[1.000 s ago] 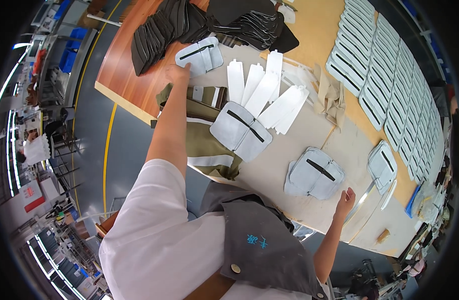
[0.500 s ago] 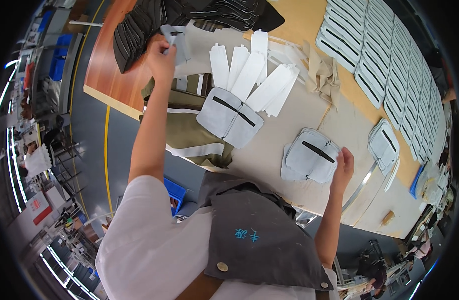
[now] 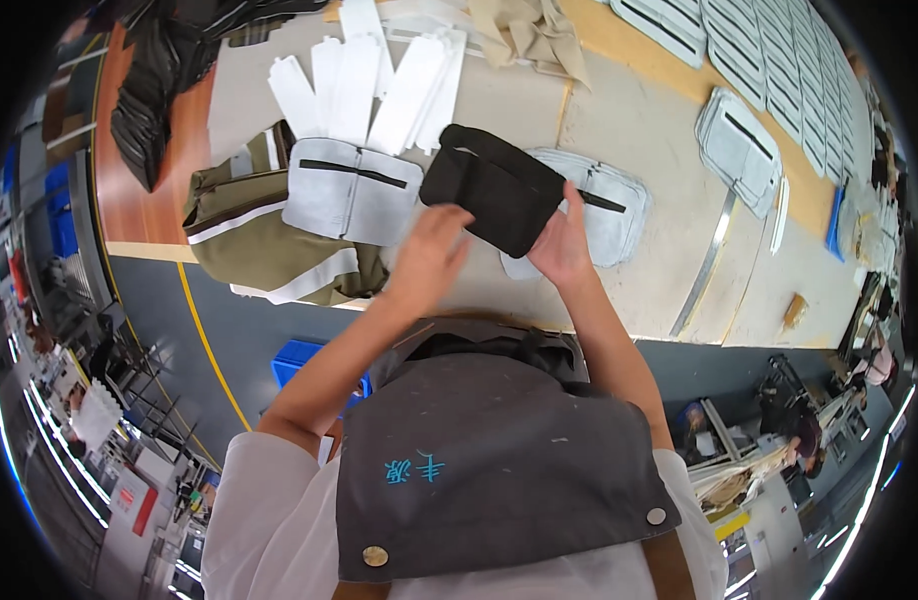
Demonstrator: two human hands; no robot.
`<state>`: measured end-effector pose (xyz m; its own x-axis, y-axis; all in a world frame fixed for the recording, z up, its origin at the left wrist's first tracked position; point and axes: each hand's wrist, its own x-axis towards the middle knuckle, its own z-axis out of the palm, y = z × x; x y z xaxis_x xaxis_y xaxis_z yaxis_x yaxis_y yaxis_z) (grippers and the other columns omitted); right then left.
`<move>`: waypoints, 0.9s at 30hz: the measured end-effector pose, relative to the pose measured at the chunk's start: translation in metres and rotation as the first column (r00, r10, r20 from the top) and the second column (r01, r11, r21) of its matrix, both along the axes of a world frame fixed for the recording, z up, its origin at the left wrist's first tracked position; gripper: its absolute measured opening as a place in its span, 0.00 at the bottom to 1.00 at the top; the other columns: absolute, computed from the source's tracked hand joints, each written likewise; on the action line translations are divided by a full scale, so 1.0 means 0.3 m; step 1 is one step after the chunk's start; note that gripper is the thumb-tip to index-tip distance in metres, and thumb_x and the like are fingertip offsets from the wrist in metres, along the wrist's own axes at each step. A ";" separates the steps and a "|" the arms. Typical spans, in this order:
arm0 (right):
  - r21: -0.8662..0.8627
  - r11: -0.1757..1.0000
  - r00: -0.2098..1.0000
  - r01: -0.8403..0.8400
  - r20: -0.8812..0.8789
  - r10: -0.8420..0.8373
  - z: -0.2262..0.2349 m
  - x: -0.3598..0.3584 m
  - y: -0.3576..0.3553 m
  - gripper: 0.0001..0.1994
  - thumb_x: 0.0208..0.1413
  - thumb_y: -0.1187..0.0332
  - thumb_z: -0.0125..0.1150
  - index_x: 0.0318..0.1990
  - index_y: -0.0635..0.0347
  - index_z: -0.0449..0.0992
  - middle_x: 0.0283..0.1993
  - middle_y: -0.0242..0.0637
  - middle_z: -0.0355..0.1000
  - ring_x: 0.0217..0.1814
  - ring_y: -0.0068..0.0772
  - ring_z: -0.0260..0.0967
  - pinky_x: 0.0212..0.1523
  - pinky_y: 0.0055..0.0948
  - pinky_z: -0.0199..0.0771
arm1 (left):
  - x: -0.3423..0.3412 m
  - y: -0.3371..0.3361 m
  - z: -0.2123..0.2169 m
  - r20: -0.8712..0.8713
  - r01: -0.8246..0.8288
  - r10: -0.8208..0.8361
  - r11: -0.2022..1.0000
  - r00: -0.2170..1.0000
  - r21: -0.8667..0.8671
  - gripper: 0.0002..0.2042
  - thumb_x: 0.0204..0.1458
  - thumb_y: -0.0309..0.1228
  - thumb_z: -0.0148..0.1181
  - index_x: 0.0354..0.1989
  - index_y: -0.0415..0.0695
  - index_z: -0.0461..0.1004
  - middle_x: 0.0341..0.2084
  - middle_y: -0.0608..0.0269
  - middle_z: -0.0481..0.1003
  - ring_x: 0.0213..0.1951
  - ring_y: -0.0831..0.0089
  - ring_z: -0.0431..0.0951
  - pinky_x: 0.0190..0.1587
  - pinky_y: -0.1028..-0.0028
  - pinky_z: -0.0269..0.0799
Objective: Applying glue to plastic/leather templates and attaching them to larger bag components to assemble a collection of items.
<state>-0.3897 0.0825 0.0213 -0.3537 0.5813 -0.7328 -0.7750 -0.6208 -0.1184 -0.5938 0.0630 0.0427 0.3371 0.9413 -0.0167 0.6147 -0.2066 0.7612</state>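
A black fabric panel [image 3: 499, 195] with rounded corners and a folded-over upper edge is tilted above the table in front of me. My right hand [image 3: 564, 240] grips its lower right edge, thumb up along the side. Close to the panel's lower left edge is my left hand [image 3: 434, 255], smeared by motion with its fingers bent; whether it pinches the panel cannot be made out. Behind the panel, partly covered, lies a pile of light grey panels [image 3: 619, 225] with a black slit. To the left, another grey panel [image 3: 349, 190] with a black strip rests on olive fabric [image 3: 234, 250] with white bands.
White strips [image 3: 344, 90] fan out behind the grey panel. Black pieces [image 3: 144, 125] are heaped at the far left. Beige cloth [image 3: 529, 40] lies at the back. More grey panels [image 3: 739, 150] stand right, with long rows beyond. A blue bin [image 3: 299, 360] sits below the table edge.
My left hand has come back from the black heap at the far left, where it held a grey piece. The black panel now shows in front of me, with my right hand on it.
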 end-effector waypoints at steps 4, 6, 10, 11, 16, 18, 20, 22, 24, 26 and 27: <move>0.002 0.999 0.969 -0.041 0.245 0.039 -0.065 0.026 -0.036 0.22 0.63 0.57 0.51 0.57 0.64 0.65 0.57 0.37 0.69 0.58 0.34 0.67 0.60 0.33 0.65 | -0.024 0.130 -0.122 -0.067 -0.099 0.110 0.983 0.992 0.157 0.15 0.48 0.23 0.62 0.45 0.38 0.71 0.44 0.50 0.71 0.46 0.55 0.72 0.45 0.66 0.70; -0.022 1.000 0.964 -0.017 0.263 0.022 -0.051 0.029 -0.033 0.20 0.62 0.60 0.52 0.55 0.64 0.66 0.55 0.38 0.70 0.57 0.33 0.68 0.58 0.32 0.67 | -0.010 0.189 -0.145 -0.070 -0.253 0.255 0.967 0.964 0.035 0.17 0.45 0.25 0.64 0.44 0.37 0.70 0.37 0.51 0.73 0.45 0.55 0.71 0.46 0.64 0.69; -0.018 0.999 0.929 -0.039 0.369 0.043 -0.054 0.056 -0.038 0.16 0.61 0.65 0.54 0.52 0.65 0.68 0.53 0.38 0.71 0.54 0.32 0.69 0.56 0.32 0.69 | 0.005 0.262 -0.148 -0.222 -0.361 0.324 0.920 0.920 -0.154 0.18 0.43 0.27 0.67 0.43 0.36 0.72 0.30 0.55 0.75 0.38 0.59 0.74 0.42 0.66 0.70; -0.020 0.999 0.929 -0.036 0.367 0.041 -0.061 0.072 -0.040 0.16 0.61 0.65 0.54 0.52 0.65 0.68 0.53 0.38 0.71 0.54 0.32 0.69 0.56 0.32 0.69 | 0.002 0.276 -0.141 -0.220 -0.383 0.332 0.887 0.917 -0.256 0.18 0.42 0.27 0.68 0.42 0.35 0.73 0.28 0.57 0.75 0.35 0.64 0.74 0.40 0.69 0.70; 0.032 0.998 0.928 -0.058 0.369 0.042 -0.032 0.126 -0.023 0.14 0.62 0.67 0.53 0.52 0.65 0.69 0.51 0.37 0.72 0.53 0.32 0.70 0.56 0.32 0.69 | -0.053 0.281 -0.117 0.012 -0.417 0.508 0.720 0.861 -0.554 0.15 0.44 0.25 0.67 0.41 0.34 0.76 0.29 0.63 0.78 0.30 0.76 0.75 0.37 0.78 0.70; 0.054 0.997 0.949 -0.061 0.313 0.041 -0.036 0.152 -0.019 0.15 0.62 0.67 0.52 0.53 0.65 0.68 0.52 0.38 0.72 0.54 0.32 0.70 0.56 0.32 0.69 | -0.058 0.270 -0.103 0.212 -0.313 0.606 0.641 0.767 -0.701 0.12 0.49 0.24 0.63 0.43 0.35 0.76 0.32 0.65 0.78 0.34 0.80 0.74 0.39 0.81 0.69; 0.075 0.995 0.966 -0.065 0.255 0.044 -0.037 0.174 -0.016 0.15 0.62 0.67 0.51 0.53 0.65 0.68 0.54 0.38 0.71 0.55 0.32 0.69 0.57 0.32 0.68 | -0.055 0.252 -0.105 0.289 -0.267 0.670 0.598 0.684 -0.756 0.11 0.51 0.23 0.61 0.43 0.34 0.75 0.34 0.64 0.77 0.35 0.80 0.74 0.40 0.81 0.70; 0.101 0.992 0.981 -0.081 0.184 0.062 -0.035 0.190 -0.012 0.16 0.63 0.67 0.48 0.55 0.65 0.67 0.56 0.39 0.70 0.57 0.33 0.68 0.60 0.33 0.65 | -0.051 0.240 -0.102 0.352 -0.212 0.730 0.557 0.586 -0.803 0.11 0.53 0.23 0.59 0.44 0.33 0.74 0.35 0.64 0.77 0.36 0.79 0.75 0.42 0.80 0.70; 0.124 0.990 0.988 -0.070 0.144 0.052 -0.045 0.209 -0.013 0.17 0.63 0.66 0.47 0.55 0.65 0.67 0.57 0.39 0.69 0.58 0.33 0.67 0.61 0.34 0.63 | -0.043 0.238 -0.095 0.379 -0.152 0.807 0.489 0.454 -0.859 0.12 0.55 0.24 0.58 0.46 0.31 0.72 0.38 0.60 0.76 0.39 0.77 0.75 0.44 0.78 0.71; 0.146 0.988 0.993 -0.056 0.108 0.040 -0.060 0.222 -0.018 0.17 0.63 0.65 0.46 0.55 0.65 0.67 0.57 0.40 0.69 0.59 0.33 0.67 0.62 0.34 0.61 | -0.037 0.236 -0.100 0.387 -0.133 0.821 0.478 0.420 -0.868 0.13 0.55 0.24 0.58 0.47 0.31 0.71 0.39 0.60 0.76 0.39 0.76 0.76 0.45 0.77 0.72; 0.143 0.989 0.995 -0.044 0.099 0.030 -0.070 0.230 -0.020 0.17 0.64 0.64 0.45 0.55 0.65 0.67 0.57 0.39 0.69 0.58 0.33 0.67 0.61 0.34 0.62 | -0.033 0.235 -0.103 0.397 -0.114 0.833 0.470 0.386 -0.875 0.13 0.56 0.24 0.57 0.47 0.31 0.71 0.39 0.59 0.75 0.40 0.74 0.76 0.45 0.76 0.72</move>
